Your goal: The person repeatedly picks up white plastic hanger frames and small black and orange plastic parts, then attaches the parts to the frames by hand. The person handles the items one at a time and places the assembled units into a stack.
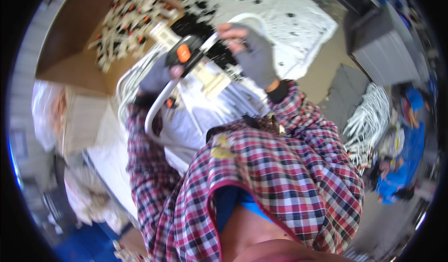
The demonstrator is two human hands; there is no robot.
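Any lettering on the dark fitting (192, 41) is too blurred to read; what stands out is its smooth, rounded black shell and the glossy orange button (183, 53) set into its face. The fitting is between the two hands, raised in front of the chest, over the cream plastic block (212, 80). The left hand (156, 78), in a grey knit glove with bare fingertips, grasps it, the thumb pressed to its lower side. The right hand (255, 54), gloved alike, has its fingers curled around a short white length of tube (210, 42) at the fitting's upper end; blur hides exactly how the two meet. From the lower end a smooth, round white hose (150, 115) bends down in a wide loop past the left forearm. More pale tubes (137, 73) lie bunched beside the left hand. Beyond, a brown cardboard box (70, 43) with plain, matte walls contains a jumble of cream, black and orange connectors (135, 24). Small black pieces (200, 26) are heaped near it and scattered over a wrinkled white sheet (298, 33). Off to the right, a bundle of glossy white tubes (373, 110) lies beside a grey cloth (345, 92), with a co-worker's blue clothing (394, 180) farther out.
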